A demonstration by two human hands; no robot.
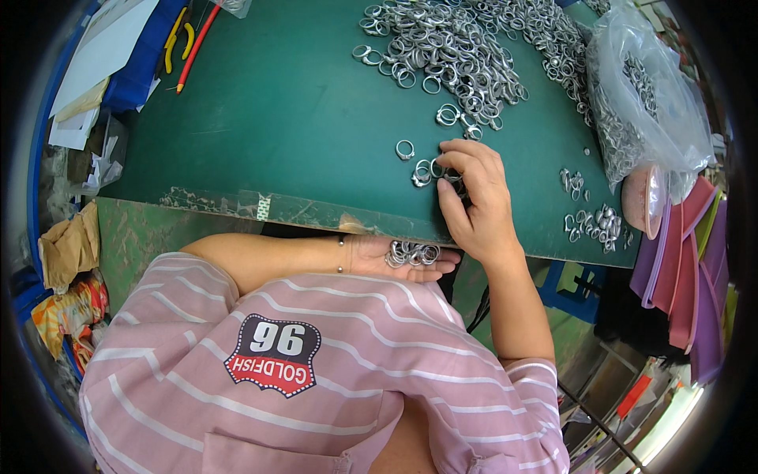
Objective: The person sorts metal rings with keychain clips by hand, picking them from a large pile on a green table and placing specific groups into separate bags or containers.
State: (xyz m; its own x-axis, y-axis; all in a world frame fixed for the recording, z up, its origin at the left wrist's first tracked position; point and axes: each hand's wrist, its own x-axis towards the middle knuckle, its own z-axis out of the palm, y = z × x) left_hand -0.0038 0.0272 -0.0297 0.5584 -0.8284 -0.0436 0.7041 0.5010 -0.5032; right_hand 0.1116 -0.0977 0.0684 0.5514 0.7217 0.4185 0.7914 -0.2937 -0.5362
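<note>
My left hand (371, 254) lies palm up just below the table's front edge, its fingers stretched out. A small bunch of silver metal rings (410, 253) rests on its palm and fingers. Over the table near that edge, my right hand (480, 197) curls its thumb and fingers around a few metal rings, partly hidden beneath them. Beside its fingertips lie loose rings (422, 173), with a single ring (405, 149) a little farther left. Beyond the hand spreads a large heap of similar rings (450, 59), several of them apart at its near side.
The green tabletop (260, 118) has a worn, taped front edge. At right are a clear plastic bag (671, 103) of metal pieces, small piles of pieces (604, 227), a pink round container (643, 199) and coloured strips (687, 268). Yellow-handled pliers (174, 39) and a red pen-like tool (197, 49) lie far left.
</note>
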